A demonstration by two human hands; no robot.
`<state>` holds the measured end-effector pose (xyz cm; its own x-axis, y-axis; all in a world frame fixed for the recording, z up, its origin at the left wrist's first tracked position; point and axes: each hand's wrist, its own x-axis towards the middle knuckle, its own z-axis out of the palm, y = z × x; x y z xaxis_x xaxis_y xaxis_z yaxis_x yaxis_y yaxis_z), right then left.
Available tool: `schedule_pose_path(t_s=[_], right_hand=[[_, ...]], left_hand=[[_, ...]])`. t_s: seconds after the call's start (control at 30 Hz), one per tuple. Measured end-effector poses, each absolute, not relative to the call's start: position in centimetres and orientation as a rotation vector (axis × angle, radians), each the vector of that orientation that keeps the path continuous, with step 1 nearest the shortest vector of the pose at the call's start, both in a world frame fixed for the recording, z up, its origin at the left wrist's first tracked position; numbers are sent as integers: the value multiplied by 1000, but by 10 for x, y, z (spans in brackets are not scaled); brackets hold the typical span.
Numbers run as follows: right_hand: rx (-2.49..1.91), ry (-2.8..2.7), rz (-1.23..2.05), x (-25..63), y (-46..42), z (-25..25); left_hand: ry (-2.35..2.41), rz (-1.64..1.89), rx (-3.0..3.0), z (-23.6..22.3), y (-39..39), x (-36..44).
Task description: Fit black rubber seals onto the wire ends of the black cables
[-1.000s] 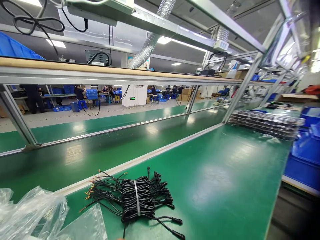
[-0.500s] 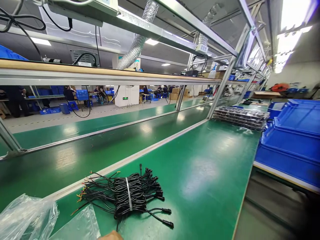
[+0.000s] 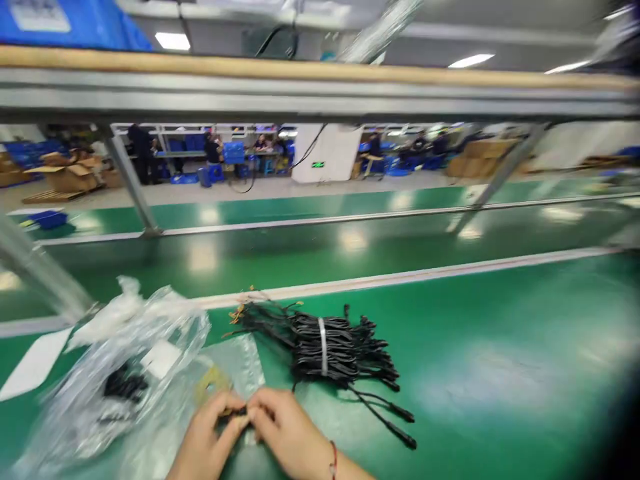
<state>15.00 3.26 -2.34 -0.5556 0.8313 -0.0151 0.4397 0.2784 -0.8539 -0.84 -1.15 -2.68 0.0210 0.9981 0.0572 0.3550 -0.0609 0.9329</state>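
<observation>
My left hand (image 3: 207, 433) and my right hand (image 3: 290, 430) meet at the bottom middle, fingertips pinched together. Between them shows a small dark piece (image 3: 234, 413), too blurred and covered to name. Just beyond the fingers lies a flat clear plastic bag (image 3: 245, 363) with something yellowish (image 3: 213, 383) at it. A bundle of black cables (image 3: 345, 350), tied with a pale band, rests right of that bag, its bare wire ends pointing left and its connectors right. On the left is a larger crumpled plastic bag (image 3: 75, 413) with small black parts (image 3: 125, 385) inside.
A white card or sheet (image 3: 37, 363) lies at far left on the green bench (image 3: 475, 320). A metal upright (image 3: 40, 267) stands at the left, and a shelf beam (image 3: 320, 87) crosses above. Cardboard boxes (image 3: 70, 175) and several people are in the background.
The view has swung left, so the cable bundle appears further right and the blue bins have left the picture. Both hands are now visible, pinched together, where only part of one showed before.
</observation>
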Motion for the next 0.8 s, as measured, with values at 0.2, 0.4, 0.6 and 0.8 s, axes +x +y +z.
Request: schedule_pose_path(t_s=[0.2,0.4,0.6,0.8], right_hand=[[-978,-2058,1290,157,34,-1],[-915,-2195,1208,159,32,-4],[-865,-2322,1214,160,34,-7],[-897,-2375,1224,158,34,-10]], left_hand=[[1507,1161,1489,-8,-15,-19],[1357,1215,1393,-8,-16,-16],[1319,1113,1451,-6,-13,-17],[1372,930,1497,-2,-13,-15]])
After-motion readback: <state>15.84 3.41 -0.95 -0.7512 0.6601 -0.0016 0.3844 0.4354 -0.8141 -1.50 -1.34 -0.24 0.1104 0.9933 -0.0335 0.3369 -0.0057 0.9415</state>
